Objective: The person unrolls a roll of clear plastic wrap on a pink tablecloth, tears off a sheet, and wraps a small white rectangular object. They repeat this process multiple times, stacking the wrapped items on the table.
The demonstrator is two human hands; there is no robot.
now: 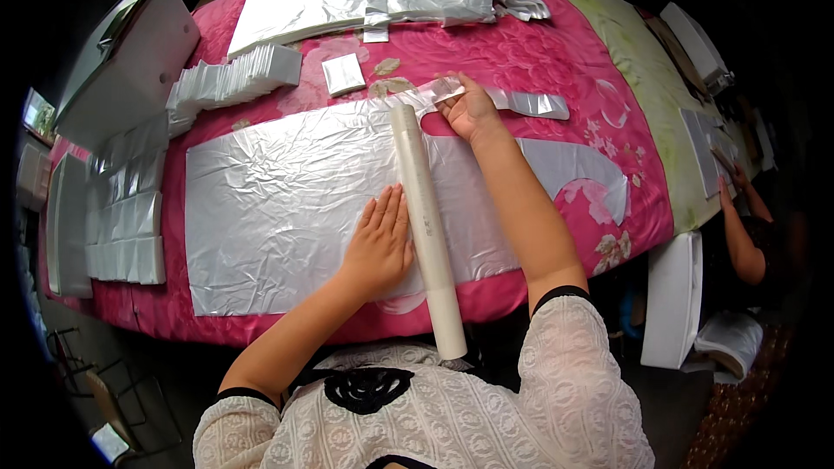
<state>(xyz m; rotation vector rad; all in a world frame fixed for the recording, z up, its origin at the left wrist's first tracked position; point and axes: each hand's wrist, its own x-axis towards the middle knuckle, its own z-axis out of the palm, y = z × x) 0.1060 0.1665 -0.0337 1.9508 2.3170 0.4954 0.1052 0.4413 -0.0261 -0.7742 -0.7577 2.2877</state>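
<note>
A thin, shiny white plastic apron (269,217) lies spread on a pink floral cloth (347,327), its strap ends pointing right. Across it rests a long pale tube (427,234), its near end jutting past the table edge toward my body. My left hand (380,247) is laid flat on the plastic, just left of the tube, fingers stretched out. At the far edge of the apron, right of the tube's far end, my right hand (467,111) pinches part of an apron strap (447,89) between thumb and fingers. The strap's free end (539,105) trails to the right.
A stack of similar plastic sheets (304,4) lies at the far side. One folded packet (344,75) sits nearer, with rows of packets (239,78) to its left. White foam boxes (143,61) stand at far left. At right, another person's hands (730,187) touch plastic.
</note>
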